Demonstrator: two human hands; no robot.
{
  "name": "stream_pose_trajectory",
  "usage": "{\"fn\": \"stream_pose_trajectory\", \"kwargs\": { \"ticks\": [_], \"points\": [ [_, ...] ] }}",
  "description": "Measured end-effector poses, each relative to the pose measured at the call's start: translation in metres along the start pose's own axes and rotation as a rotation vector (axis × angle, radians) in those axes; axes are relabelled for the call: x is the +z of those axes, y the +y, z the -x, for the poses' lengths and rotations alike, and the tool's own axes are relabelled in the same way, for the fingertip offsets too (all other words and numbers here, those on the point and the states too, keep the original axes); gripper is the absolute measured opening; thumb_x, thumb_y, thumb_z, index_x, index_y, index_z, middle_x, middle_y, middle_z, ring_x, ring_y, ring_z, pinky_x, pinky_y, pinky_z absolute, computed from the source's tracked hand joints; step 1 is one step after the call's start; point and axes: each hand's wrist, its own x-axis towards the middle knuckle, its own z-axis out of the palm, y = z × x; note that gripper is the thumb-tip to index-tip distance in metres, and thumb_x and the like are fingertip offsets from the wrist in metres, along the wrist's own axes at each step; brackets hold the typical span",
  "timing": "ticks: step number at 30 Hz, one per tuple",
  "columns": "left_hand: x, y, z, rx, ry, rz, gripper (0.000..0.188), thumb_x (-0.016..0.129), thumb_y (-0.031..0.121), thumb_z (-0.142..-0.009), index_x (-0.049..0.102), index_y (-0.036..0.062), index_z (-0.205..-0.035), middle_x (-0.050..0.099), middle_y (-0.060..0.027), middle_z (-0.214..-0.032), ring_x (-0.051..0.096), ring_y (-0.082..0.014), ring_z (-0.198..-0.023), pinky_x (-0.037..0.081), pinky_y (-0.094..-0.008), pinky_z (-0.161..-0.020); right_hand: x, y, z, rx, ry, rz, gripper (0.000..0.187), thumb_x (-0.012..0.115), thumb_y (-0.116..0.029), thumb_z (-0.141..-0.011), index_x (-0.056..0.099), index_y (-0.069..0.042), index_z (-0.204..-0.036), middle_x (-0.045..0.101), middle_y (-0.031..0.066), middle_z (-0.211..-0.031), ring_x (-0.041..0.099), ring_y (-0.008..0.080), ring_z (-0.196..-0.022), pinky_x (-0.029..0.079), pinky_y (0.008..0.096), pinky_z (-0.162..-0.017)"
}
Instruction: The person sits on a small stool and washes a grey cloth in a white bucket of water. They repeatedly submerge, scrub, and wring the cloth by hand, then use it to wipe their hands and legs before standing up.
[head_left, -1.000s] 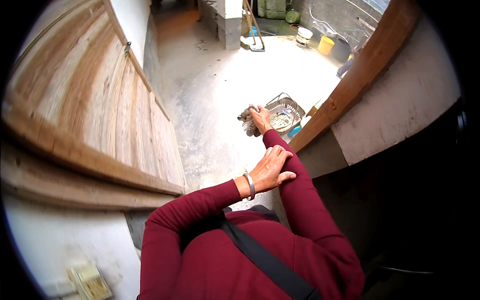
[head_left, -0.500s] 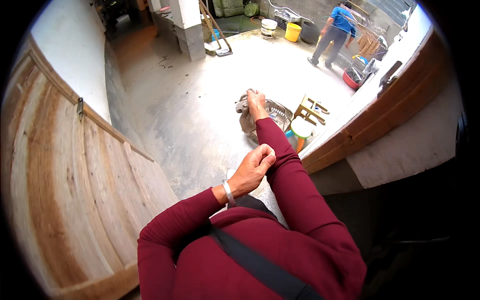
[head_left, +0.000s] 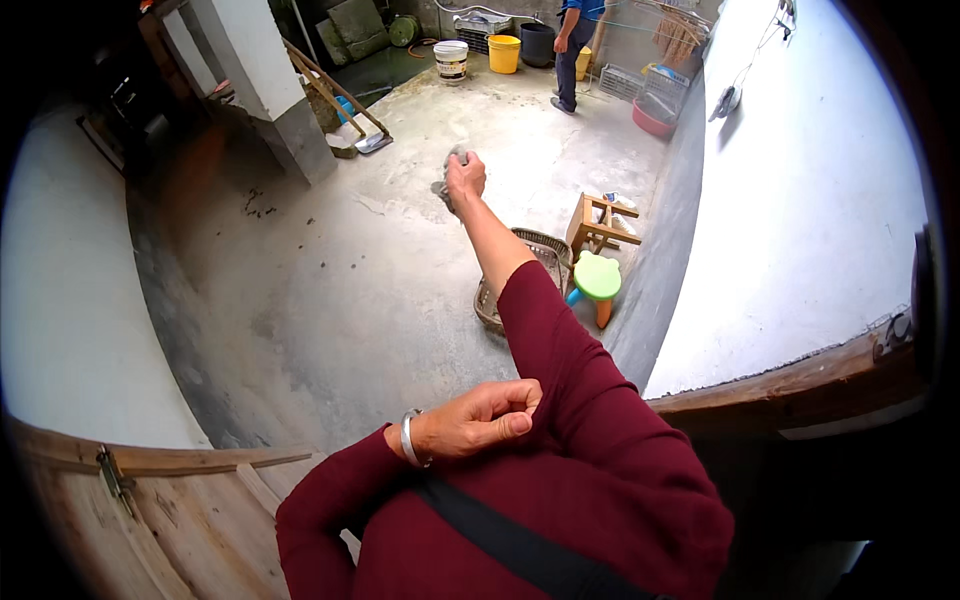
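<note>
My right arm stretches far forward over the concrete floor. The right hand point(head_left: 466, 182) is closed around a bunched grey cloth point(head_left: 440, 193), most of it hidden behind the fingers. Bent across my front, my left hand point(head_left: 478, 418) pinches the maroon sleeve point(head_left: 565, 345) of the right arm near the elbow; a silvery bangle circles its wrist. Below the right forearm a brown slatted basket point(head_left: 488, 308) stands on the floor, partly covered by the arm. Right beside it is a small stool point(head_left: 598, 274) with a green top.
A wooden stool point(head_left: 583, 222) lies tipped over past the green one. A white wall point(head_left: 790, 230) runs along the right, and a wooden door point(head_left: 190, 510) is at lower left. Buckets point(head_left: 504, 54) line the back, near a standing person point(head_left: 568, 55) and a red basin point(head_left: 652, 118).
My right hand has moved forward with the cloth, away from above the basket. My left hand has come down and nearer my body. The view has shifted; the other person has straightened.
</note>
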Motion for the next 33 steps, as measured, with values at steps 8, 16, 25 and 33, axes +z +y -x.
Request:
{"fn": "stream_pose_trajectory", "kwargs": {
  "ticks": [8,16,25,33],
  "points": [
    [-0.237,0.035,0.019,0.145,0.416,-1.053,0.048,0.065,0.019,-0.080,0.046,0.0061,-0.122,0.050,-0.0136,-0.117,0.047,-0.0284,-0.111,0.037,-0.0364,-0.095,0.115,0.002,0.003,0.054,-0.620,-0.569,0.018,0.060,-0.017,-0.082,0.059,0.000,-0.090,0.059,0.0009,-0.076,0.050,0.0067,-0.067,0.044,0.0243,-0.059],
    [-0.503,0.065,0.030,0.011,0.930,0.028,0.060,0.060,0.043,-0.084,0.038,0.0096,-0.129,0.042,-0.0111,-0.129,0.043,-0.0244,-0.118,0.044,-0.0421,-0.089,0.232,-0.020,0.007,0.071,-0.878,-0.619,0.055,0.038,-0.046,-0.093,0.046,0.001,-0.121,0.054,0.0121,-0.112,0.047,0.0171,-0.106,0.037,0.0292,-0.092],
    [-0.710,0.023,0.016,0.128,0.876,0.243,0.036,0.054,0.026,-0.089,0.051,0.0015,-0.115,0.054,-0.0056,-0.109,0.052,-0.0148,-0.097,0.045,-0.0290,-0.081,0.311,-0.037,-0.039,-0.462,-0.764,0.356,0.058,0.054,-0.038,-0.084,0.036,-0.006,-0.129,0.033,0.0287,-0.133,0.054,0.0400,-0.097,0.044,0.0434,-0.083],
    [-0.891,0.038,0.007,0.132,1.435,0.252,0.037,0.062,0.017,-0.081,0.055,-0.0040,-0.111,0.060,-0.0121,-0.103,0.059,-0.0232,-0.090,0.048,-0.0340,-0.078,0.358,-0.103,-0.046,-0.887,-0.971,0.050,0.032,0.060,-0.031,-0.082,0.056,-0.003,-0.097,0.053,0.0151,-0.099,0.056,0.0274,-0.076,0.047,0.0372,-0.067]
  ]
}}
